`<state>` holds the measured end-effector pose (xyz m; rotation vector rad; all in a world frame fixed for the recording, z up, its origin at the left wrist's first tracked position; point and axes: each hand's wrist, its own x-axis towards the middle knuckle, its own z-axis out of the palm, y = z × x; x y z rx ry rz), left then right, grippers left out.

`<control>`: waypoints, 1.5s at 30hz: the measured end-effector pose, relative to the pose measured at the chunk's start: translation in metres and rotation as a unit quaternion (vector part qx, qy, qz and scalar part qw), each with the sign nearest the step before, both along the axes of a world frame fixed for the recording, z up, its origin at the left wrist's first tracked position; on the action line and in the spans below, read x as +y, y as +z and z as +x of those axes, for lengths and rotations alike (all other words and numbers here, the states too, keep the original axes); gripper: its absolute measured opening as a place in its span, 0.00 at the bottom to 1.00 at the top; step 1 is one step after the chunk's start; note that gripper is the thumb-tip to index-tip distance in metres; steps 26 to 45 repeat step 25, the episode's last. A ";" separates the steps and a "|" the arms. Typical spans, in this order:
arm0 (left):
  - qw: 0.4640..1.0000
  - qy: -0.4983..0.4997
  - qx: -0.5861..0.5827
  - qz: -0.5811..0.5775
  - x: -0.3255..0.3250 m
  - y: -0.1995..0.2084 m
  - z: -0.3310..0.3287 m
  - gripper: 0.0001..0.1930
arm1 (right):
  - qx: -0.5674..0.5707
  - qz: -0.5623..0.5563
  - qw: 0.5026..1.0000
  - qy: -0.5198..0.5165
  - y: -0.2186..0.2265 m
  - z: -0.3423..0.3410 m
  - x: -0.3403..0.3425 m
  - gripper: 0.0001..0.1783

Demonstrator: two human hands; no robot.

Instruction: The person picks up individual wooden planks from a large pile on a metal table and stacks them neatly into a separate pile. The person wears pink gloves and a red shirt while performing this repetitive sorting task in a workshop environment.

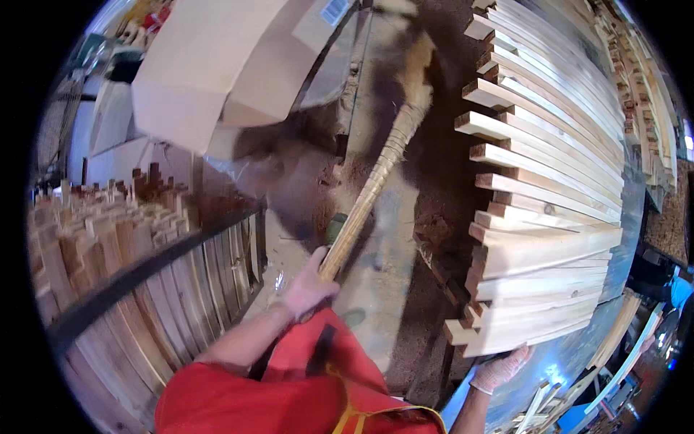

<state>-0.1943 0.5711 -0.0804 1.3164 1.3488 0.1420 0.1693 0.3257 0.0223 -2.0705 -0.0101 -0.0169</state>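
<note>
My left hand point(312, 288) is closed around the lower end of a straw broom point(376, 173). The broom slants away from me, its bound handle nearest and its frayed bristle head over the dusty floor at the far end. In a knitted glove, my right hand point(502, 370) lies at the near end of a row of pale wooden boards point(546, 249), fingers stretched along the edge of the nearest board. Part of those fingers is hard to make out. The boards lie side by side on a metal-topped table point(627, 224), their left ends uneven.
To my left, a dark-framed bin point(155, 271) holds many upright wood strips. A large cardboard box point(217, 65) stands beyond it. Sawdust covers the floor point(394, 239) between bin and table. Another person point(679, 293) is at the far right, near more lumber.
</note>
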 end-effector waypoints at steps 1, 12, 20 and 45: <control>0.999 -0.031 0.007 -0.015 0.000 -0.012 0.006 0.37 | -0.019 -0.094 0.995 0.015 0.002 0.002 -0.006 0.33; 0.978 -0.011 -0.081 -0.194 0.213 -0.111 0.127 0.40 | -0.004 -0.038 0.999 0.020 -0.021 0.001 -0.022 0.36; 0.966 0.203 0.041 -0.158 0.229 -0.282 0.224 0.23 | -0.006 -0.104 0.993 0.045 -0.026 0.024 -0.063 0.39; 0.984 -0.064 0.160 -0.033 0.212 -0.338 0.226 0.24 | 0.144 -0.051 0.985 -0.074 0.007 0.036 -0.092 0.50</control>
